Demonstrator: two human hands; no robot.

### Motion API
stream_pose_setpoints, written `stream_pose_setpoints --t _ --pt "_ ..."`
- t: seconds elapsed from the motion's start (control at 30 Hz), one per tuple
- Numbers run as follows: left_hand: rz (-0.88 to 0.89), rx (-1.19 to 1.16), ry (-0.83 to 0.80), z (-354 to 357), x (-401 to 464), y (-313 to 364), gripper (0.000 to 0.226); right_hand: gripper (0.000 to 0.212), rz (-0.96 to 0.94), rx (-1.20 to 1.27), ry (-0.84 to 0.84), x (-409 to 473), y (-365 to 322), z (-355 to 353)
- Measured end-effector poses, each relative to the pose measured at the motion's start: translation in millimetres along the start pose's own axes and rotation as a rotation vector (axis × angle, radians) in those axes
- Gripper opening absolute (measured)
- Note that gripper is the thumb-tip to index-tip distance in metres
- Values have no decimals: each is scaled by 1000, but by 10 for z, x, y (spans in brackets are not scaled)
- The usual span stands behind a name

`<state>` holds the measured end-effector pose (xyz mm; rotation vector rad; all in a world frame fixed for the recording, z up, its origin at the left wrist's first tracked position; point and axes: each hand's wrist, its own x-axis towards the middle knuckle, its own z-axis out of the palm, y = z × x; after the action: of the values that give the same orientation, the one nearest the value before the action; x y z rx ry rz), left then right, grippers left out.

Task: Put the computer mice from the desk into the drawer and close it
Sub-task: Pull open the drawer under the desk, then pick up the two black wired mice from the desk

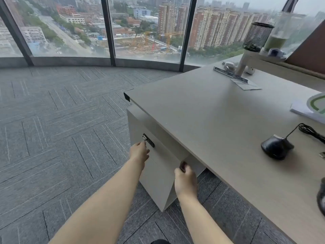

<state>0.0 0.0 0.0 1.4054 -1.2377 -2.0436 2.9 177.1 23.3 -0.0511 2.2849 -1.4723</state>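
Left hand (139, 152) fingers touched the drawer (158, 173) lock (148, 142), grip unclear, right hand (185, 180) clenched on drawer's right edge, black mouse (277, 147) sat on desk (211, 120) at right.

Soft, hazy daylight from the tall windows (70, 27) lights the desk (211, 117) evenly, with faint shadows beneath its near edge and a pale sheen on top, while wide-angle distortion bends the frame edges and the hands (139, 152) blur slightly.
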Motion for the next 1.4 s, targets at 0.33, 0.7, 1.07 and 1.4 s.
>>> stream_pose_setpoints --t 0.33,0.7,1.07,1.4 --pt "-13 -72 82 127 545 24 12 46 -7 77 133 44 167 231" --pt "-3 -158 167 -813 60 -94 9 28 -57 13 -87 -690 231 253" --pt "37 -165 298 -2370 -485 -267 20 29 -83 -69 -594 -1548 465 792" --pt "28 139 454 -2841 -838 -162 29 23 -177 -171 -718 -1923 374 891"
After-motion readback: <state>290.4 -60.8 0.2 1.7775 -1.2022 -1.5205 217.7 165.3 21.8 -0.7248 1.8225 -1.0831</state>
